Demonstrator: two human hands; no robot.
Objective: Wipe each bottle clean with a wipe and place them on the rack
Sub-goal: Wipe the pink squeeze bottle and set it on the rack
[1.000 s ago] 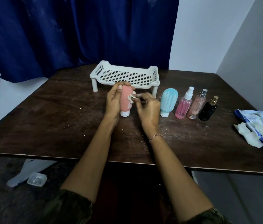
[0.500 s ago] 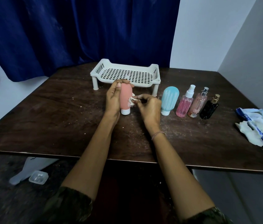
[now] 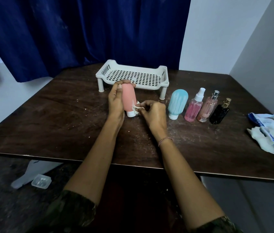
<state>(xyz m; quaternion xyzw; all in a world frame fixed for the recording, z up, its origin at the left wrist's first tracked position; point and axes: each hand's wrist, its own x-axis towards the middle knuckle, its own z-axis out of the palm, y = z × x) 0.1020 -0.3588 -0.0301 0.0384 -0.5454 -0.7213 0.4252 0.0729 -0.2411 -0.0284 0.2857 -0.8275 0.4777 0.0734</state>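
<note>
Pink bottle (image 3: 129, 98) (cap downward) stands in the curled left grip (image 3: 115, 103), right grip (image 3: 154, 113) pinching a wipe (image 3: 136, 108) against it.

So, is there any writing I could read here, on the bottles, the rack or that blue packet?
No word can be read here.
Pale pink perfume bottle: small label near its base, too blurred to read.
Blue packet: faint print, too blurred to read.
Coral bottle, light blue bottle, pink spray bottle, black bottle, wipe, rack: no writing shows.
</note>
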